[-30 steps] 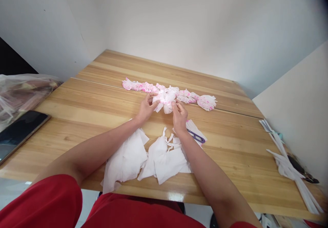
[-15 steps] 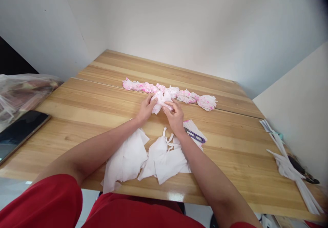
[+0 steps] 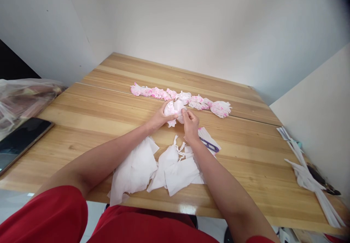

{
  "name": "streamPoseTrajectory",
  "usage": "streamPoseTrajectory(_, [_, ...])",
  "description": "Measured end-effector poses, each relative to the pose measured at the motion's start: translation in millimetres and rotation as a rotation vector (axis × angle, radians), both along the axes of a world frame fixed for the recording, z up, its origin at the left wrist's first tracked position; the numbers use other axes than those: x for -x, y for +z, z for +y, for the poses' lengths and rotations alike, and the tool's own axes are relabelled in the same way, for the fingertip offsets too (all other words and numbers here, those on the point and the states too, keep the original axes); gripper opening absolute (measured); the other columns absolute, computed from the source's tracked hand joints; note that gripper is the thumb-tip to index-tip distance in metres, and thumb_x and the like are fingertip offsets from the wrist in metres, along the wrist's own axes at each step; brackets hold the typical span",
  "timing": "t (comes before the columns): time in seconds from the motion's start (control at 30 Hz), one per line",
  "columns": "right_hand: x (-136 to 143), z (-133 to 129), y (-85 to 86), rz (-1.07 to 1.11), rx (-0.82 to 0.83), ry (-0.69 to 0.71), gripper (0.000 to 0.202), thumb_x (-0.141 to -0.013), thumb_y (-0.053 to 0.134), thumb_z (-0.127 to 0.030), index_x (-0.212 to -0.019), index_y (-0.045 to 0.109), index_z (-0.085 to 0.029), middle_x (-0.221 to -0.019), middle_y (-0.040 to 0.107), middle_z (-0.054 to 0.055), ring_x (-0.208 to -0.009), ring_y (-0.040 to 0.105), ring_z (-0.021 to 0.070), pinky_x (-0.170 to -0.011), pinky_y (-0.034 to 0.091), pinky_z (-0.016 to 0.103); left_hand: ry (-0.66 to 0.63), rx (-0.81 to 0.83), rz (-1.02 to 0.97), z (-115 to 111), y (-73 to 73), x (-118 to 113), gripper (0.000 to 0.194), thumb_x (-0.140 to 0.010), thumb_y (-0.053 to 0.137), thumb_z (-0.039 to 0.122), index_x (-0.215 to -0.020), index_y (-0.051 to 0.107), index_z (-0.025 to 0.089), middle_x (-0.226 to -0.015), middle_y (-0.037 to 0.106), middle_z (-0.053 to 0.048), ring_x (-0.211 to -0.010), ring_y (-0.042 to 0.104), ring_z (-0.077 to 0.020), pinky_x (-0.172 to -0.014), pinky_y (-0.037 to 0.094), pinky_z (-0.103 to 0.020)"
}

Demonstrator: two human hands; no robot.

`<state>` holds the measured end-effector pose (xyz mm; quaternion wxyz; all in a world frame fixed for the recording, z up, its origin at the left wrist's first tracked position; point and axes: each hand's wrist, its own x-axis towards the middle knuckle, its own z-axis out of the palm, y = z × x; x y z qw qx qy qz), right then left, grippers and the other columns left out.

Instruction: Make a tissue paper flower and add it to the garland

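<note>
Between my hands, above the middle of the table, is a white and pink tissue paper flower (image 3: pixel 179 107) with ruffled petals. My left hand (image 3: pixel 163 116) wraps round its left side, thumb on the near petals. With thumb and fingers closed, my right hand (image 3: pixel 190 121) pinches its right edge. Just beyond lies a row of similar pink-edged paper flowers (image 3: pixel 221 109), partly covered by the one I hold. White paper sheets (image 3: pixel 136 164) and torn white pieces (image 3: pixel 182 173) lie below my hands. Purple thread snips (image 3: pixel 210 144) rest on a pink-edged paper by my right wrist.
A dark phone (image 3: pixel 23 139) lies at the left edge beside a clear plastic bag (image 3: pixel 30 97) with contents I cannot make out. White paper strips (image 3: pixel 311 183) and a dark object (image 3: pixel 319 175) sit at the right edge. Walls (image 3: pixel 191 28) border the table (image 3: pixel 246 177).
Both hands have shifted slightly right and toward me with the flower. The flower has turned and its petals look rounder. My right fingers have closed further on its edge.
</note>
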<state>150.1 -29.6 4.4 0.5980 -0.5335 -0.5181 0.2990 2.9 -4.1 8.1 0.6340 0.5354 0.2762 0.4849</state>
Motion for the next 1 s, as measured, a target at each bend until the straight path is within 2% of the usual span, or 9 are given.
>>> streamPoseTrajectory(0.1, [1.8,-0.2,0.5,0.100,0.007,0.003,0.042,-0.082,0.060,-0.053,-0.059,0.047,-0.020,-0.061,0.043,-0.004,-0.061,0.039,0.0112,-0.059,0.035,0.024,0.024,0.000,-0.018,1.2,-1.0,0.5,0.085,-0.064,0.082,0.030,-0.140,0.045,0.022,-0.125,0.060,-0.008,-0.102,0.060,-0.0212,-0.085,0.050,-0.028])
streamPoseTrajectory(0.17, [2.5,0.0,0.3,0.137,0.004,0.010,0.039,-0.082,0.061,-0.051,-0.062,0.051,-0.020,-0.064,0.048,-0.003,-0.063,0.044,0.0115,-0.061,0.038,0.024,0.052,0.029,-0.027,2.5,-2.0,0.8,0.081,-0.064,0.080,0.028,-0.138,0.046,0.021,-0.120,0.062,-0.008,-0.098,0.061,-0.0204,-0.082,0.050,-0.028])
streamPoseTrajectory(0.33, [0.4,0.7,0.8,0.093,-0.036,0.000,0.029,-0.084,0.059,-0.046,-0.076,0.065,-0.018,-0.090,0.066,0.003,-0.088,0.059,0.0168,-0.077,0.046,0.027,0.121,0.079,-0.037,5.8,-5.2,0.7,0.067,-0.069,0.074,0.028,-0.131,0.052,0.019,-0.110,0.065,-0.006,-0.096,0.061,-0.0195,-0.085,0.048,-0.029])
streamPoseTrajectory(0.47, [-2.3,-3.3,7.3,-0.130,-0.250,-0.066,0.021,-0.087,0.058,-0.038,-0.096,0.068,-0.021,-0.115,0.064,0.007,-0.112,0.058,0.0210,-0.086,0.049,0.034,0.168,0.072,-0.018,6.7,-5.6,0.1,0.059,-0.071,0.071,0.028,-0.126,0.054,0.015,-0.111,0.065,-0.008,-0.097,0.061,-0.0200,-0.085,0.047,-0.030])
streamPoseTrajectory(0.6, [0.0,-8.4,14.0,-0.502,-0.459,-0.038,0.024,-0.086,0.062,-0.031,-0.110,0.065,-0.026,-0.122,0.061,0.007,-0.120,0.053,0.0228,-0.104,0.041,0.045,0.205,-0.010,0.046,5.8,-4.0,0.2,0.050,-0.076,0.065,0.031,-0.122,0.056,0.014,-0.112,0.066,-0.009,-0.100,0.060,-0.0219,-0.089,0.047,-0.032])
streamPoseTrajectory(0.73, [4.0,-8.2,14.0,-0.676,-0.459,-0.009,0.020,-0.085,0.062,-0.029,-0.105,0.066,-0.028,-0.127,0.059,0.007,-0.126,0.049,0.0247,-0.109,0.036,0.049,0.242,-0.170,0.163,3.6,-2.0,1.1,0.044,-0.080,0.062,0.032,-0.120,0.058,0.015,-0.119,0.064,-0.009,-0.111,0.057,-0.0235,-0.100,0.042,-0.035])
streamPoseTrajectory(0.87, [1.6,-6.1,10.6,-0.553,-0.382,-0.047,0.010,-0.088,0.059,-0.031,-0.087,0.068,-0.025,-0.124,0.061,0.008,-0.122,0.051,0.0240,-0.107,0.037,0.049,0.229,-0.249,0.250,-0.5,1.1,2.3,0.046,-0.083,0.059,0.035,-0.124,0.057,0.015,-0.124,0.063,-0.011,-0.117,0.056,-0.0252,-0.105,0.039,-0.037])
streamPoseTrajectory(1.0, [-3.1,-3.1,5.4,-0.276,-0.246,-0.059,0.020,-0.087,0.060,-0.039,-0.078,0.065,-0.022,-0.117,0.065,0.008,-0.114,0.056,0.0220,-0.103,0.041,0.043,0.191,-0.288,0.264,-4.0,3.7,3.0,0.045,-0.085,0.057,0.036,-0.126,0.057,0.016,-0.127,0.062,-0.010,-0.121,0.055,-0.0257,-0.107,0.038,-0.038])
